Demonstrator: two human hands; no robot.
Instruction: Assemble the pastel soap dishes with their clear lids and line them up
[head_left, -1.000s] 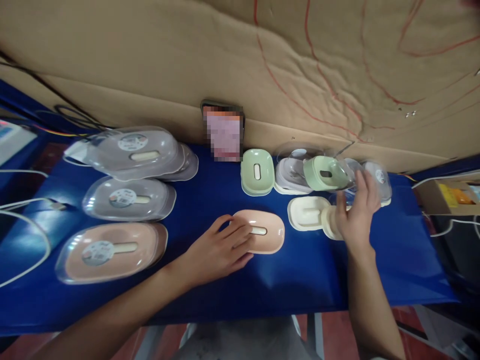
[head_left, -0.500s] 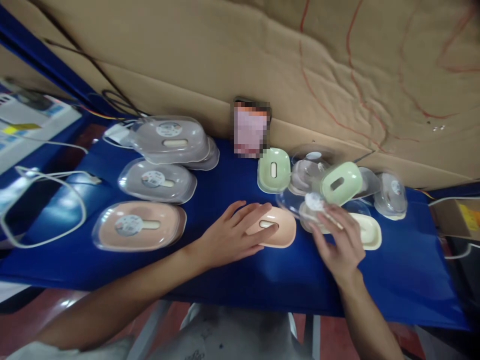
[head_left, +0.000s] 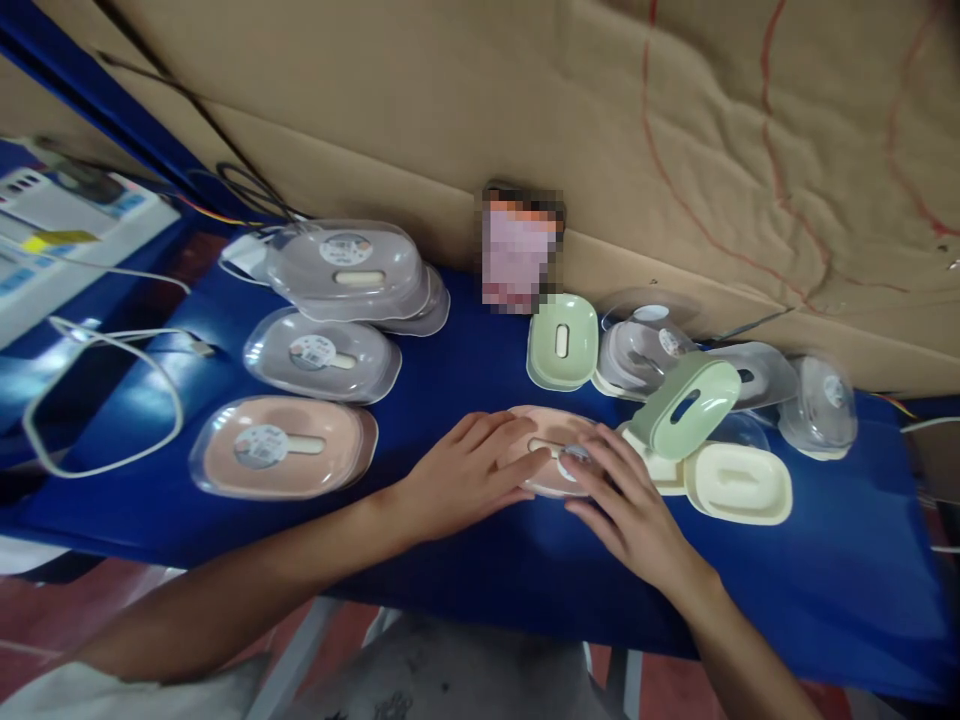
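A pink soap dish (head_left: pixel 525 480) with a pale bar in its middle lies in front of me. My left hand (head_left: pixel 476 465) spans its left end, fingers at the far rim and thumb side at the near rim. Over the dish sits a clear lid (head_left: pixel 559 425) with a round sticker. My right hand (head_left: pixel 630 510) grips the lid's right end, fingertips beside the sticker. Just right of it, a green slotted tray (head_left: pixel 701 400) leans on other pieces. A cream base (head_left: pixel 739 485) lies farther right.
Lidded grey dishes (head_left: pixel 322 355) and a lidded pink dish (head_left: pixel 217 460) stand at left, beside a white cable (head_left: pixel 176 410). Behind are a green dish (head_left: pixel 574 375), a pixelated phone-like object (head_left: pixel 521 250), a grey lidded dish (head_left: pixel 630 365) and a cardboard wall (head_left: pixel 375 100).
My right hand has brought the clear lid leftward from above the cream pieces onto the pink soap dish. My left hand stays on the dish. The view has shifted slightly.
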